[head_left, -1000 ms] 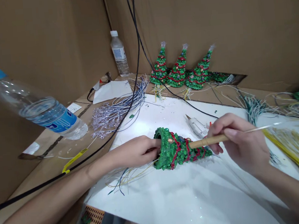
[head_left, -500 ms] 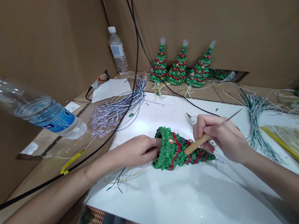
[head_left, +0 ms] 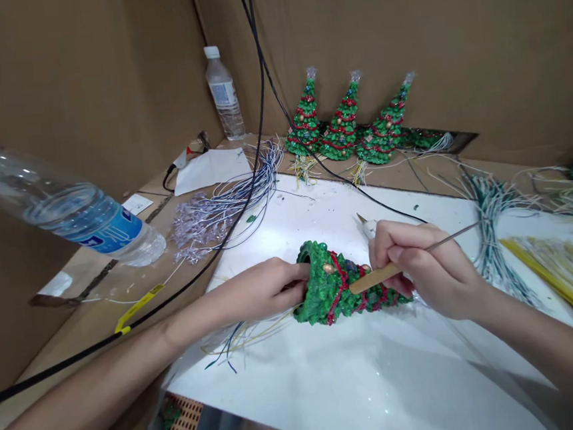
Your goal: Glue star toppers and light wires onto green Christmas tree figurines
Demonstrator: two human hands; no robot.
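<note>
"Now, look at the right hand (head_left: pixel 426 263)! It has swung in to the left, and the wooden-handled tool (head_left: pixel 375 278) tilts more steeply than a second ago, blunt end down over the red garland (head_left: pixel 343 278) of the green tree (head_left: pixel 321 299)."

"And where's the tree in all this?"

"On its side on the white board (head_left: pixel 340 364), just about where it was, hollow base facing the left hand (head_left: pixel 277 286), narrow top off toward the right one. Steady tree, shifting tool!"

"So what does that tell us?"

"To my reading, the left braces and the right does the finer work. Whether the wooden end actually touches the garland, I can't tell from this angle."

"Give me the poses."

"Left arm (head_left: pixel 129 369) reaching up from the lower left, wrist nearly straight, fingers gone inside the base. How tightly they close in there is hidden. Right arm (head_left: pixel 527 328) from the lower right, thumb and fingers pinched firmly on the tool, its metal shaft (head_left: pixel 456 234) slanting up to the right."

"And around them?"

"A white tool with a pointed tip (head_left: pixel 369 228), half covered by the right hand; loose wires (head_left: pixel 232 343) below the left; three standing trees (head_left: pixel 342 133) at the back!"
</note>
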